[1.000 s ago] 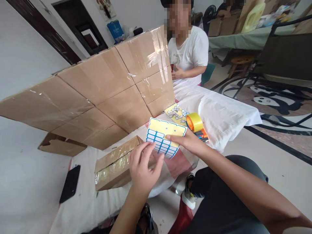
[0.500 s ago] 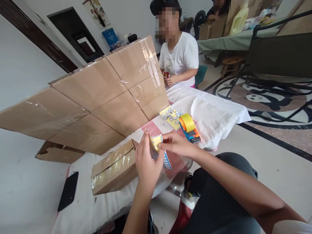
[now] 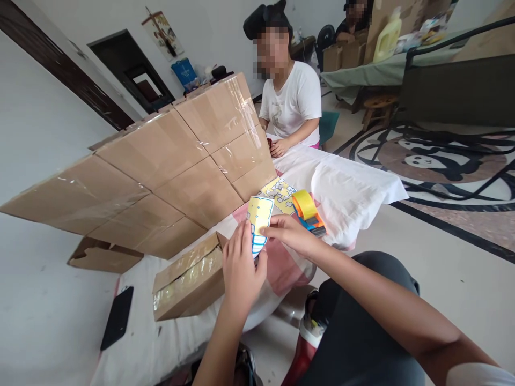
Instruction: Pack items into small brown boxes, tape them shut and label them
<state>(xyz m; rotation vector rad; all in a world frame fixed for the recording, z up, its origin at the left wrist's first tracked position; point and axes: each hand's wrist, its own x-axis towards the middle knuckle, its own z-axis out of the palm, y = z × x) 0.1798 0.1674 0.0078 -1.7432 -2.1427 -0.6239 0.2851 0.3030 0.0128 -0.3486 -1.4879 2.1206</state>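
Between my two hands is a small printed paper card (image 3: 260, 213), yellow and white with blue outlines, held upright over the table. My left hand (image 3: 242, 260) has its fingers behind the card's left edge and its thumb by the bottom. On the other side, the thumb and fingers of my right hand (image 3: 284, 233) pinch the right edge. Just beyond lies a flat yellow printed sheet (image 3: 280, 192) with white patches. Beside it, a tape dispenser (image 3: 309, 213) in blue and orange carries a roll of yellow tape.
A wall of taped cardboard boxes (image 3: 189, 161) stands across the table. Near my left arm are a closed cardboard box (image 3: 193, 284) and a black phone (image 3: 117, 318). A person in a white shirt (image 3: 292, 104) sits across, hands at the white tablecloth (image 3: 358, 179); another person is farther back.
The card has turned in my hands, from a folded, edge-on position to showing its yellow face, and sits higher. The view has shifted slightly.
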